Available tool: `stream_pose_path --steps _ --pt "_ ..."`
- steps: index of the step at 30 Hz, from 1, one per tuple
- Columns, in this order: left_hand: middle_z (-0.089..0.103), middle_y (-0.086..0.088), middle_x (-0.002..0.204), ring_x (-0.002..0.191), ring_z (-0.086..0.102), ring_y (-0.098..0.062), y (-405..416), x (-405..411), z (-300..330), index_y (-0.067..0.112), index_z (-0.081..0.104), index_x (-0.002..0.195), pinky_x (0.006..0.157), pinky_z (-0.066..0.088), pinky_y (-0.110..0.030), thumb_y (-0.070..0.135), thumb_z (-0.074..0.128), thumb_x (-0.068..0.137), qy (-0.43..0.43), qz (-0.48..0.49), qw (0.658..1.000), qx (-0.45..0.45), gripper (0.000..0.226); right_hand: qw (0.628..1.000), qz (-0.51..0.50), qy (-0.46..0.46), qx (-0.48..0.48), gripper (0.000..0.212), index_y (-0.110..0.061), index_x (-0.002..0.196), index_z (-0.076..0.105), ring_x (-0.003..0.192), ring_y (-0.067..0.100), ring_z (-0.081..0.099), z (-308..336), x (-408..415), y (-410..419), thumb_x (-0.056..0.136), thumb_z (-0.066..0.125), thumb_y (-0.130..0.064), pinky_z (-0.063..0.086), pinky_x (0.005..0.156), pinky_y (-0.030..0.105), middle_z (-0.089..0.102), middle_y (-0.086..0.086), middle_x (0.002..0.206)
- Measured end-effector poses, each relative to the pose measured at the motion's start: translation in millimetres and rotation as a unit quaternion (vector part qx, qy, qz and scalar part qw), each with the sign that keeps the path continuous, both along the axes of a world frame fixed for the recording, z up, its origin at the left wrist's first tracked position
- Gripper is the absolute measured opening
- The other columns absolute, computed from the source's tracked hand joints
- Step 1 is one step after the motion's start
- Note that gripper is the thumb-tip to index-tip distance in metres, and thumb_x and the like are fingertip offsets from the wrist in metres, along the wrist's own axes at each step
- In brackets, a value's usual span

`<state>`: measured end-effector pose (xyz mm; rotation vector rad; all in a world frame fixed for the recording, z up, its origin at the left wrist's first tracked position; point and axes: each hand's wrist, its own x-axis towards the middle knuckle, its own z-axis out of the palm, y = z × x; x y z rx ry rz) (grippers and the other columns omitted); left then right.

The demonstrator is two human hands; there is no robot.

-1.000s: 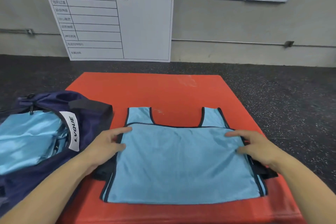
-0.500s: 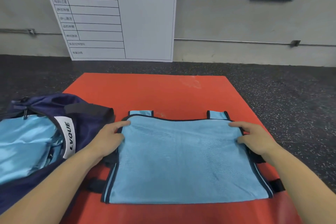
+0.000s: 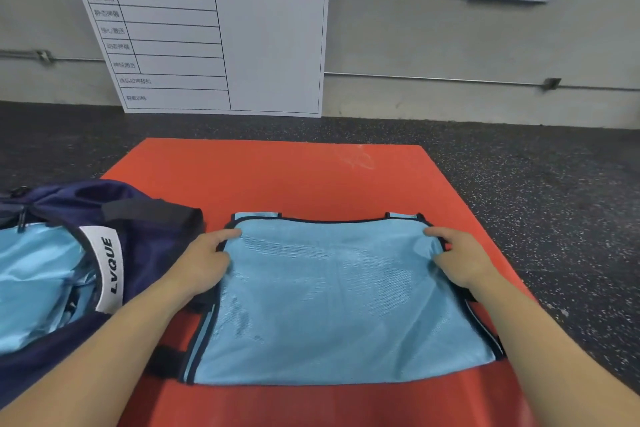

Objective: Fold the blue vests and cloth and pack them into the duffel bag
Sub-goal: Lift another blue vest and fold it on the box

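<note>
Between the two hands, on the red mat [image 3: 277, 177], lies the folded blue vest [image 3: 332, 305], long side running from 9 to 3 o'clock and straps toward 12, with the left hand [image 3: 204, 265] and right hand [image 3: 462, 258] each pinching a top corner.

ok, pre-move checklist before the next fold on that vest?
1. Vest flat on mat: ok, no big wrinkles.
2. Folded edge lined up with shoulder straps: ok, only strap tips show past it.
3. Left hand on vest's left far corner: ok.
4. Right hand on right far corner: ok; grip under fabric cannot tell.
5. Bag open beside the vest: ok, blue fabric already inside.
6. Room left in bag: cannot tell.
</note>
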<state>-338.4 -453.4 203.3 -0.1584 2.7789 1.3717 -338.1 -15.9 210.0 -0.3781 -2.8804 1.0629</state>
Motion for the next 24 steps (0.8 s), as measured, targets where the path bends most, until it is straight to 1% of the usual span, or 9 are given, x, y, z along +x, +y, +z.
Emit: stream_pose_path --steps 2,4,7,10,12,14,17,20,24 --pt "0.052 -0.006 0.145 0.102 0.063 -0.016 -2 1 2 0.021 0.055 0.142 0.085 0.050 -0.026 0.007 0.046 0.087 0.005 -0.038 0.995 -0.095 0.057 0.998 0.006 -0.018 0.062 0.067 -0.028 0.143 0.055 0.115 0.024 0.061 -3 -2 -5 0.085 0.051 0.005 0.051 0.091 0.034 0.055 0.007 0.146" --pt "0.043 -0.009 0.154 0.127 0.054 -0.030 8 4 4 0.017 0.056 0.142 0.100 0.048 -0.042 0.015 0.052 0.086 0.100 -0.049 0.949 -0.293 0.056 0.982 0.003 0.004 0.187 0.064 -0.030 0.152 0.043 0.135 0.029 0.047 -3 -1 -24 0.092 0.055 -0.010 0.045 0.109 0.045 0.043 0.009 0.155" --pt "0.060 -0.021 0.136 0.116 0.065 -0.039 56 17 -3 0.005 0.069 0.120 0.092 0.056 -0.050 0.016 0.048 0.086 0.284 -0.096 0.882 -0.365 0.042 0.955 0.112 0.090 0.258 0.056 -0.018 0.159 0.031 0.154 0.027 0.020 4 9 -89 0.105 0.041 -0.026 0.020 0.123 0.041 0.021 0.009 0.168" --pt "0.062 -0.015 0.137 0.126 0.061 -0.033 105 33 -29 0.003 0.065 0.129 0.100 0.051 -0.051 0.025 0.035 0.092 0.222 -0.178 0.892 -0.350 0.053 0.938 0.246 0.071 0.234 0.075 -0.018 0.162 0.024 0.158 0.024 0.010 -15 24 -155 0.096 0.001 -0.046 0.012 0.126 0.045 0.014 0.006 0.170" --pt "0.056 -0.010 0.146 0.138 0.051 -0.026 110 39 -42 0.006 0.058 0.139 0.110 0.043 -0.047 0.033 0.028 0.098 0.166 -0.181 0.898 -0.364 0.058 0.927 0.281 0.034 0.245 0.089 -0.022 0.163 0.017 0.158 0.020 0.004 -37 28 -167 0.085 -0.010 -0.054 0.007 0.127 0.046 0.009 0.001 0.171" --pt "0.034 -0.003 0.162 0.151 0.030 -0.021 97 39 -47 0.012 0.039 0.154 0.122 0.022 -0.042 0.045 0.013 0.098 0.134 -0.164 0.905 -0.370 0.070 0.929 0.267 0.020 0.255 0.089 -0.027 0.164 0.014 0.158 0.017 -0.001 -46 25 -154 0.085 -0.011 -0.060 0.001 0.128 0.041 0.005 -0.002 0.172" --pt "0.000 0.005 0.169 0.156 -0.002 -0.013 64 33 -48 0.020 0.009 0.162 0.125 -0.004 -0.033 0.057 -0.011 0.085 0.081 -0.131 0.911 -0.382 0.088 0.937 0.211 0.001 0.279 0.072 -0.030 0.164 0.008 0.157 0.015 -0.008 -50 15 -104 0.100 0.004 -0.063 -0.004 0.127 0.038 -0.002 -0.004 0.171" --pt "0.002 0.003 0.169 0.156 -0.002 -0.012 37 30 -45 0.019 0.010 0.162 0.125 -0.001 -0.034 0.058 -0.016 0.080 0.055 -0.083 0.907 -0.408 0.095 0.948 0.136 -0.032 0.287 0.066 -0.025 0.164 0.005 0.157 0.017 -0.009 -48 15 -48 0.106 0.012 -0.055 -0.004 0.128 0.037 -0.004 0.000 0.171" --pt "0.027 -0.007 0.165 0.154 0.020 -0.020 38 36 -39 0.009 0.033 0.156 0.125 0.008 -0.040 0.053 -0.003 0.090 0.078 -0.052 0.902 -0.422 0.088 0.942 0.087 -0.022 0.322 0.076 -0.016 0.164 0.007 0.158 0.021 -0.005 -37 24 -46 0.101 -0.005 -0.058 0.000 0.128 0.043 0.000 0.005 0.172"
